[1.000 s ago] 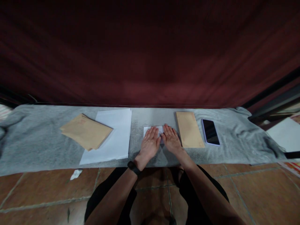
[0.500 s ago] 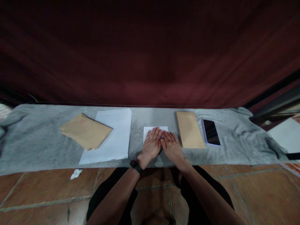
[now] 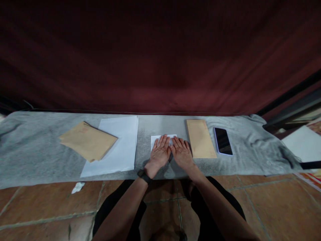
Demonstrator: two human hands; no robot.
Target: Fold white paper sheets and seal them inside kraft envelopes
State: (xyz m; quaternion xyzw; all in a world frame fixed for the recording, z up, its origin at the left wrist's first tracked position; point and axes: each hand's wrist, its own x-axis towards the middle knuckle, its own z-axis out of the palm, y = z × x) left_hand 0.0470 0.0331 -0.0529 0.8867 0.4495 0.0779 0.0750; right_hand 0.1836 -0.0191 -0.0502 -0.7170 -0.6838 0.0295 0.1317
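two hands (image 3: 159, 154) (image 3: 182, 154) still flat over small white paper (image 3: 153, 138), fingertips (image 3: 165, 137) farther apart

Faint red print is showing on the left envelopes (image 3: 89, 142), blurring beyond reading near their upper edge, small reddish marks are showing on the right envelopes (image 3: 201, 140), sitting toward the top right corner, no wording is coming out legible

Dim; soft shadow between hands (image 3: 159, 154); red cloth (image 3: 160, 73) darkest at top.
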